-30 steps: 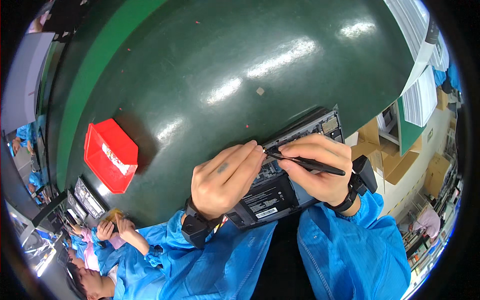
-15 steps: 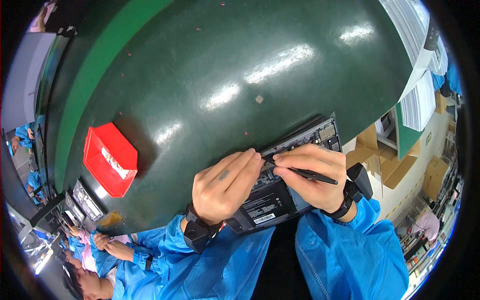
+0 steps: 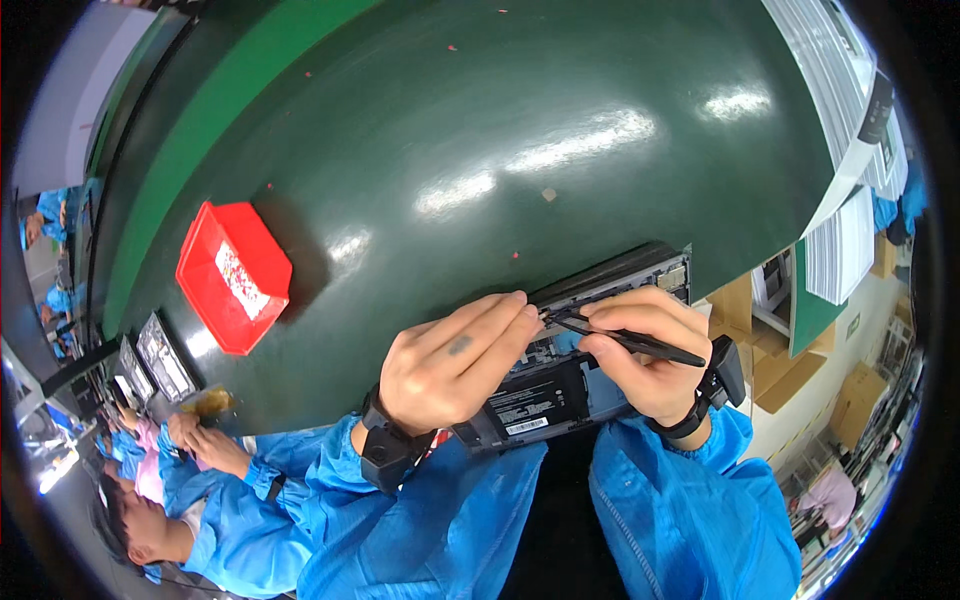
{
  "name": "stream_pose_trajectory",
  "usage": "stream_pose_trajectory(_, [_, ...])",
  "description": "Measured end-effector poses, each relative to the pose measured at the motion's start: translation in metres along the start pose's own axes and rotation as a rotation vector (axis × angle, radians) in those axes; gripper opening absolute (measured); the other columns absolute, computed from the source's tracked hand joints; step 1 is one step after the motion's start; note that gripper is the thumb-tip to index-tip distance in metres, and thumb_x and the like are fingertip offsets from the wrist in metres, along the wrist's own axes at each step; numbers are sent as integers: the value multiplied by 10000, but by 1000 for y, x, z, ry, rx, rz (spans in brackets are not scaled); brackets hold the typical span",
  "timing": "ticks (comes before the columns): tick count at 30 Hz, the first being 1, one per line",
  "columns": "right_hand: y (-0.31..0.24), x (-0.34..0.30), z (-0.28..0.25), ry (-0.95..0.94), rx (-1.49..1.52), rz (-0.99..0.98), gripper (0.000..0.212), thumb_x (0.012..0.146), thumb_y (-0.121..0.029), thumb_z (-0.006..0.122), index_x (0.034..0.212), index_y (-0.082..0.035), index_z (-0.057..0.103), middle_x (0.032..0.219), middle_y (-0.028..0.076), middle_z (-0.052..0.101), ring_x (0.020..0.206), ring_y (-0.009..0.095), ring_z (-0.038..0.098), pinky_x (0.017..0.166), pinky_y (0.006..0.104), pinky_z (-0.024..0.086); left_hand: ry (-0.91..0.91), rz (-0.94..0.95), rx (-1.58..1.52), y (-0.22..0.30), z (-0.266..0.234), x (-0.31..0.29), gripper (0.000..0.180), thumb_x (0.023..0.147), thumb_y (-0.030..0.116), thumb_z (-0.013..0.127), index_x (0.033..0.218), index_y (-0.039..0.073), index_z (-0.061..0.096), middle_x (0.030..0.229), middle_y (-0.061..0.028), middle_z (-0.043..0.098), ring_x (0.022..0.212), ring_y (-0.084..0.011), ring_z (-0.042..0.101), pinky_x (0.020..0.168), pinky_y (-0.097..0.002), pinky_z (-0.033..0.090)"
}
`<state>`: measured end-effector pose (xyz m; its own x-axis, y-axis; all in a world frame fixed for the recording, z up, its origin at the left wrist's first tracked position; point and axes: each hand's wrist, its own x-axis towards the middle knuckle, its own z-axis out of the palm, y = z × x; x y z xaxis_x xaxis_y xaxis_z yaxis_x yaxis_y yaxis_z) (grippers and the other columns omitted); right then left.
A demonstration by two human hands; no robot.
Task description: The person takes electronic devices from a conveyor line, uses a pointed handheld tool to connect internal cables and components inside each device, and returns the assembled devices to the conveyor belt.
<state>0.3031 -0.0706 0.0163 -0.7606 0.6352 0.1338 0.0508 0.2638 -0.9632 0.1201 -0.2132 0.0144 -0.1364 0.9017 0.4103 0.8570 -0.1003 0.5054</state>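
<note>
R hand [image 3: 655, 378]: pinching tweezers [image 3: 655, 345], prob. light
L hand [image 3: 450, 362]: can't tell grip
Laptop [image 3: 535, 388]: prob. stiff, fragile; I'd hold rim [image 3: 560, 432]

A red bin [image 3: 267, 245] stands on a dark green tabletop [image 3: 420, 110], with small white and red bits [image 3: 238, 283] heaped inside it. Below the bin and to its left lie two opened devices [image 3: 165, 358]; below it, a crumpled yellowish piece [image 3: 208, 402] (too blurred to name) and a co-worker in blue [image 3: 240, 535]. Right of the bin sits a small pale square [image 3: 549, 195], and tiny red flecks [image 3: 515, 255] dot the surface above and right of it. Far to the bin's right are stacked white sheets [image 3: 842, 245] and an open cardboard box [image 3: 785, 370].
</note>
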Motion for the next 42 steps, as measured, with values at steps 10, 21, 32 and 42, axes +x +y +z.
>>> stream_pose_trajectory(10, [9, 6, 2, -10, 33, 11, 200, 782, 23, 817, 968, 3, 746, 983, 153, 759, 858, 251, 749, 765, 322, 591, 267, -521, 590, -35, -87, -35, 174, 905, 56, 756, 1073, 20, 784, 1047, -168, 783, 937, -216, 772, 815, -313, 607])
stream_pose_trajectory(21, [8, 0, 1, 24, 5, 4, 184, 792, 18, 807, 961, 13, 733, 971, 159, 758, 869, 254, 748, 776, 321, 586, 158, -515, 176, 6, -55, -18, 213, 791, 4, 822, 986, 7, 737, 967, -135, 758, 914, -241, 728, 829, -350, 568])
stream_pose_trajectory(32, [1, -5, -6, 104, 28, 115, 178, 807, 28, 795, 972, 15, 731, 955, 163, 757, 860, 223, 739, 755, 311, 580, 82, -192, -138, 9, 20, 12, 252, 727, 12, 849, 960, -6, 756, 994, -117, 759, 845, -282, 734, 724, -365, 606])
stream_pose_trajectory(42, [-2, 8, -5, 25, -109, 93, 190, 800, 21, 817, 980, -5, 761, 951, 112, 763, 716, 122, 686, 612, 228, 523, 71, -210, -153, 6, 23, 14, 243, 722, -9, 845, 952, -10, 764, 989, -122, 765, 830, -279, 737, 710, -357, 611])
